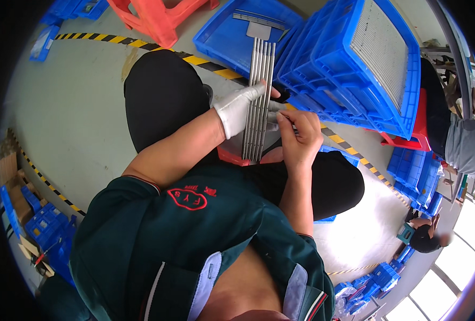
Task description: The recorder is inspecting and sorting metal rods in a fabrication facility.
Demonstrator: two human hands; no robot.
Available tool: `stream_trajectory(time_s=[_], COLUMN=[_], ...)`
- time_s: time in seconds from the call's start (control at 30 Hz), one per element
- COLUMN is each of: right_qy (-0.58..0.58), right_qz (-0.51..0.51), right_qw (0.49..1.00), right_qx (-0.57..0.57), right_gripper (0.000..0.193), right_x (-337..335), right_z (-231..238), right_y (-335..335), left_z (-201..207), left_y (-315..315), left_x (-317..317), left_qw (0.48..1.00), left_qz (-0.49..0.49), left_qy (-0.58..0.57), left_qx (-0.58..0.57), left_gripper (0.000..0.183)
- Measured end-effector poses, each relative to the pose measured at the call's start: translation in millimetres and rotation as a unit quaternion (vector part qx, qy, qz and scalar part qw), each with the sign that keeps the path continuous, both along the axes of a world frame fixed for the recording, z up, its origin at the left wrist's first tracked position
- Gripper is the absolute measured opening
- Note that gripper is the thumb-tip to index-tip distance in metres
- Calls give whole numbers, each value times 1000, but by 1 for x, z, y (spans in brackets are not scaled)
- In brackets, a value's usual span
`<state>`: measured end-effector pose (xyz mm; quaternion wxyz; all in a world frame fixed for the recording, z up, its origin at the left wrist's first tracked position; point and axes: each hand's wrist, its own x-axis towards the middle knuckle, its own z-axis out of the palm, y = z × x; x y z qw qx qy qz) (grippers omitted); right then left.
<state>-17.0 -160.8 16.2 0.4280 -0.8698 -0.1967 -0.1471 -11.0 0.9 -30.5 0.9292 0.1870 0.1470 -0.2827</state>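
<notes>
Several slim silvery metal rods lie side by side, held in front of my lap and pointing away from me. My left hand, in a pale glove with bare thumb tip, is wrapped round them; its thumb crosses over the top and its gloved fingers come out beneath on the right. My right hand is bare and closed in a pinch just right of the rods, close to those gloved fingers. Whatever its fingertips hold, if anything, is too small or hidden to tell.
Ahead, a blue tray holds more rods. Stacked blue crates stand at right, the top one filled with rods. A red stool is at far left. Yellow-black tape crosses the floor. Another person sits far right.
</notes>
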Motion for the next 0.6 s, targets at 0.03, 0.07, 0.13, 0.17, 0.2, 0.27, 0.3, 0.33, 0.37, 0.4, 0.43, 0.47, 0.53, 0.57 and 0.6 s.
stream_trajectory(time_s=[0.03, 0.07, 0.13, 0.17, 0.2, 0.27, 0.3, 0.33, 0.37, 0.4, 0.43, 0.47, 0.53, 0.57, 0.6], right_qy=[-4, -3, -18, -18, -23, -27, -50, -74, -74, -102, -130, -130, -110, -111, -101], right_qz=[5, 4, 2, 2, 1, 1, 6, 11, 12, 22, 32, 32, 28, 30, 31], right_qw=[1000, 1000, 999, 999, 999, 998, 995, 991, 991, 984, 975, 975, 974, 974, 974], right_qx=[-10, -10, -35, -34, -43, -51, -81, -111, -112, -145, -177, -177, -194, -194, -199], right_gripper=[9, 9, 9, 9, 9, 9, 9, 8, 8, 9, 9, 9, 9, 9, 9], right_x=[1, 1, 2, 2, 3, 2, 2, 2, 1, 0, -1, -1, -1, 0, 1], right_z=[-2, -3, -5, -6, -8, -8, -7, -5, -2, 3, 6, 7, 8, 7, 4], right_y=[1, 2, 3, 3, 3, 3, 4, 4, 6, 10, 12, 14, 15, 16, 15], left_z=[-1, -2, -4, -4, -5, -5, -6, -6, -6, -5, -4, -4, -3, -6, -11], left_y=[1, 1, 1, 1, 0, 0, 0, 0, -2, -4, -6, -7, -7, -6, -5], left_x=[0, 0, 0, 0, -1, -1, -1, -1, -2, -2, -3, -3, -3, -3, -3], left_qw=[1000, 1000, 1000, 1000, 1000, 1000, 1000, 1000, 1000, 998, 992, 992, 991, 991, 993], left_qz=[-1, -3, -8, -8, -4, 0, -2, -4, -4, 5, 14, 15, 23, 24, 16], left_qy=[2, 1, -2, -1, 5, 11, 15, 19, 19, 5, -9, -9, -16, -16, -31], left_qx=[1, 1, 2, 2, 10, 17, 10, 3, 2, 64, 126, 125, 128, 128, 116], left_gripper=[36, 36, 37, 37, 37, 38, 34, 31, 31, 25, 19, 19, 14, 14, 15])
